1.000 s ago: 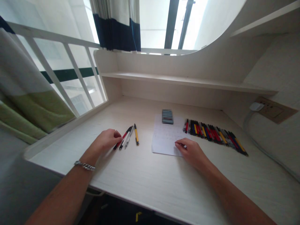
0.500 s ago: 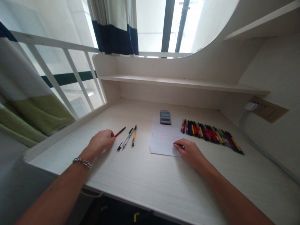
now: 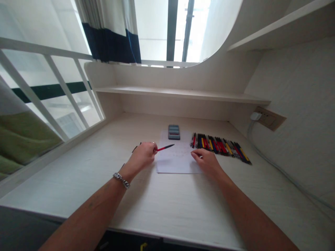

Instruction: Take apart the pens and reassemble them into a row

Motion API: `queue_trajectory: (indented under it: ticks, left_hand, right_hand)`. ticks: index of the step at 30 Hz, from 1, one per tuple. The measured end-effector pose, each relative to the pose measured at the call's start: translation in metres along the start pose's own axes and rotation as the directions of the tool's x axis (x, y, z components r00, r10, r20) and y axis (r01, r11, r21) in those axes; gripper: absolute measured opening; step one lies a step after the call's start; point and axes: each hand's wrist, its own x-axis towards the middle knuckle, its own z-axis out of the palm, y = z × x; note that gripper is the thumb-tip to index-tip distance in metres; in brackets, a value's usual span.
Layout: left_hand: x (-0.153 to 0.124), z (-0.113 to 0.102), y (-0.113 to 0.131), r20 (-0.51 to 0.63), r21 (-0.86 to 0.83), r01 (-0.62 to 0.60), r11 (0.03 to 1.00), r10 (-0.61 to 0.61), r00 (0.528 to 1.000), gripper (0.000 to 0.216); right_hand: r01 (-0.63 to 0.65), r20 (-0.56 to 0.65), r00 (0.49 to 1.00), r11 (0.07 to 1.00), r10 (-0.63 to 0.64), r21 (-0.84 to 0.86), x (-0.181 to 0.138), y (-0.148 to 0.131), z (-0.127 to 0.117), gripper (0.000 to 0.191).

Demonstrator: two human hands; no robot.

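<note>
My left hand (image 3: 142,156) is closed around a red pen (image 3: 165,147), whose black tip points right over the left part of a white sheet of paper (image 3: 178,161). My right hand (image 3: 205,160) rests on the sheet's right edge with fingers curled on a small white thing I cannot make out. Behind my left hand, the ends of other pens (image 3: 134,149) show on the desk. A row of several coloured pens (image 3: 221,147) lies to the right of the sheet.
A small dark striped block (image 3: 174,131) lies at the sheet's far edge. The white desk (image 3: 170,198) has a shelf (image 3: 183,92) at the back, a railing (image 3: 52,76) to the left, and a wall socket (image 3: 267,118) with a cable on the right.
My left hand lifted the red pen from the small group on the left and carried it right to the paper. My right hand stayed on the sheet. The view shifted left.
</note>
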Motion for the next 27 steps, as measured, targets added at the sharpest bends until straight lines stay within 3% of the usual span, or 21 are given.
queue_trajectory:
  ticks: [3, 6, 12, 21, 27]
  left_hand:
    - [0.013, 0.019, 0.03, 0.012, 0.023, -0.088, 0.996, 0.087, 0.996, 0.02]
    - [0.019, 0.034, 0.041, 0.026, 0.023, -0.122, 0.992, 0.122, 0.992, 0.021]
    - [0.02, 0.049, 0.027, 0.026, -0.069, -0.121, 0.99, 0.123, 0.992, 0.024]
    - [0.022, 0.04, 0.004, 0.047, -0.209, -0.055, 0.976, 0.066, 0.997, 0.029]
    - [0.021, 0.046, 0.006, 0.045, -0.197, -0.08, 0.977, 0.09, 0.995, 0.031]
  right_hand:
    - [-0.041, -0.03, 0.999, 0.999, 0.041, 0.008, 0.001, 0.007, -0.003, 0.022]
    - [-0.049, -0.038, 0.998, 0.999, 0.049, 0.005, 0.001, 0.01, -0.004, 0.022]
    - [-0.019, -0.009, 1.0, 1.0, 0.019, -0.009, 0.002, 0.01, 0.0, 0.022]
    - [-0.019, 0.018, 1.0, 0.999, 0.019, -0.038, 0.0, 0.009, 0.004, 0.022]
    - [-0.018, 0.112, 0.993, 0.994, 0.03, -0.106, 0.006, 0.001, 0.016, 0.025]
